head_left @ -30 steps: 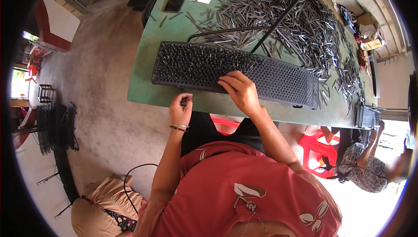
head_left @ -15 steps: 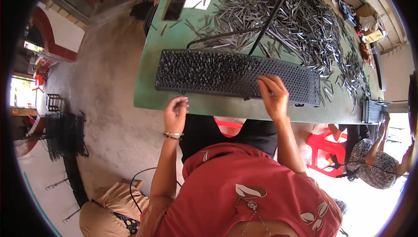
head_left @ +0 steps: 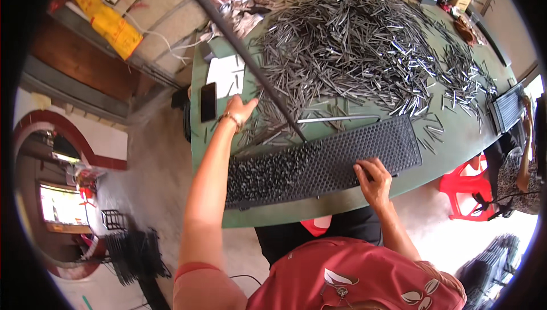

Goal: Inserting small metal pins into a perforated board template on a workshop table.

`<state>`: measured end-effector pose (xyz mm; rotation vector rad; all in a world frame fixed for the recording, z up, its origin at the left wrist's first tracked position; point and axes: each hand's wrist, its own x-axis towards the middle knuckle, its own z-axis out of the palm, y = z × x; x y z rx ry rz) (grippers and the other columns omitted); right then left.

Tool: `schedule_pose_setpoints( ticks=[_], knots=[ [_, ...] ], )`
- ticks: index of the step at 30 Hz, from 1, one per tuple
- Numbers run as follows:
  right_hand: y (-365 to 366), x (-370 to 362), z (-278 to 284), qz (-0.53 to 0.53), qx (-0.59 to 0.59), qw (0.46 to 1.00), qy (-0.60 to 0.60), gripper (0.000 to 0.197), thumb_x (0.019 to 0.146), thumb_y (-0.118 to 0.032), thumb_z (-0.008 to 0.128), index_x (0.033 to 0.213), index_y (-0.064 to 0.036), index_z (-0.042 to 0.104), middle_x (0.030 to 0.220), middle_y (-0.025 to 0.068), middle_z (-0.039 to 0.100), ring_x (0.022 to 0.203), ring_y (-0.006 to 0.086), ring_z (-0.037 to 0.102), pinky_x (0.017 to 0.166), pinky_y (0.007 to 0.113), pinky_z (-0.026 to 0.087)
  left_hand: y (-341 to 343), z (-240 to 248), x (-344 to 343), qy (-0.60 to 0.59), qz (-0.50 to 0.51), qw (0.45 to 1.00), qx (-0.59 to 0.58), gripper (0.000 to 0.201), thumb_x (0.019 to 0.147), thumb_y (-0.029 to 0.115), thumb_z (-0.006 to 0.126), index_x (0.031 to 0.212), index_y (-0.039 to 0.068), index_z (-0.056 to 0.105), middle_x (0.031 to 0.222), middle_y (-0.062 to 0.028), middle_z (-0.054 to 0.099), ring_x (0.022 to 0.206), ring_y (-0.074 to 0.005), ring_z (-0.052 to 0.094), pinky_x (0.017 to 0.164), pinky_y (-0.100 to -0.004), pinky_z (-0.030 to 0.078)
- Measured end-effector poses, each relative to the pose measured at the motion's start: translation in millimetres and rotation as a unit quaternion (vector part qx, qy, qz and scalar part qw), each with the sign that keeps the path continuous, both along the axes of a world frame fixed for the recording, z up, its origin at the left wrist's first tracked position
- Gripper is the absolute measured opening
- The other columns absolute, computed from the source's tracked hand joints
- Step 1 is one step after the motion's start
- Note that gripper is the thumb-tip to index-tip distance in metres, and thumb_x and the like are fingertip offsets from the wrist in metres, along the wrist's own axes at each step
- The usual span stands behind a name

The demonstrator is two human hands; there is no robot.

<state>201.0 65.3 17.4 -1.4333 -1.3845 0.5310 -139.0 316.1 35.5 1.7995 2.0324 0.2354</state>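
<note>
A long black tray (head_left: 342, 165) full of round holes lies across the near part of the green table. Its left part is packed with upright dark strips (head_left: 265, 176); the holes on its right show no strips. My left hand (head_left: 240, 111) reaches past the tray to the left edge of a big heap of thin dark strips (head_left: 353, 48), its fingers apart. At the tray's near edge, right of its middle, my right hand (head_left: 374, 182) has its fingers bent together. Whatever they pinch, if anything, is hidden.
A phone (head_left: 208, 102) and white paper (head_left: 227, 76) lie left of the heap. A dark rod (head_left: 245, 56) rises in front of the table. At the right, another person (head_left: 521, 167) handles a second tray (head_left: 506, 109), near a red stool (head_left: 467, 187).
My left hand has gone from in front of the tray, forward over it to the strips beside the paper. My right hand stays at the tray's right half, now closer to its near edge.
</note>
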Motion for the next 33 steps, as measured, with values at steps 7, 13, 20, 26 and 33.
schedule_pose_setpoints(
  ticks=[7,13,20,26,33],
  knots=[
    [6.1,4.6,-5.3,-0.013,0.007,0.999,-0.033,0.010,0.075,-0.002,0.070,0.085,-0.0038,0.067,0.080,0.0082,0.062,0.055,0.0189,0.059,0.048,0.028,0.047,75.0,-26.3,52.5,0.147,0.093,0.963,-0.204,0.087,0.078,0.069,0.045,0.129,-0.001,0.047,0.137,-0.0216,0.041,0.127,-0.0358,0.040,0.105,-0.0444,0.032],
    [12.8,1.5,-6.2,-0.006,-0.017,0.999,-0.027,0.012,0.073,0.000,0.071,0.084,-0.0034,0.066,0.078,0.0078,0.062,0.059,0.0205,0.060,0.050,0.029,0.047,65.6,-55.1,35.5,0.216,-0.035,0.971,-0.097,0.086,0.080,0.065,0.046,0.134,-0.003,0.037,0.138,-0.0218,0.034,0.127,-0.0375,0.035,0.105,-0.0421,0.029],
    [15.1,0.9,-9.6,-0.004,0.011,0.999,-0.051,0.014,0.072,0.003,0.070,0.083,-0.0025,0.065,0.077,0.0084,0.062,0.057,0.0186,0.059,0.049,0.028,0.047,21.4,-42.3,49.4,0.111,-0.178,0.968,-0.135,0.101,0.072,0.064,0.060,0.136,-0.007,0.028,0.138,-0.0230,0.029,0.128,-0.0400,0.031,0.107,-0.0412,0.028],
    [16.5,-0.3,-13.8,-0.018,0.021,0.997,-0.066,0.015,0.071,0.004,0.071,0.083,-0.0031,0.064,0.075,0.0081,0.061,0.056,0.0194,0.058,0.048,0.028,0.046,-20.1,-14.8,41.4,0.258,-0.312,0.907,-0.118,0.138,0.045,0.055,0.083,0.144,-0.001,0.005,0.143,-0.0226,0.020,0.134,-0.0371,0.025,0.108,-0.0483,0.025],
    [16.4,-2.7,-13.4,-0.039,0.017,0.994,-0.101,0.016,0.070,0.001,0.072,0.083,-0.0045,0.065,0.076,0.0067,0.062,0.059,0.0204,0.060,0.051,0.029,0.047,12.2,-44.7,15.9,0.171,-0.324,0.930,-0.030,0.131,0.045,0.048,0.086,0.143,0.000,0.013,0.135,-0.0218,0.031,0.124,-0.0385,0.036,0.104,-0.0457,0.033]
  ],
)
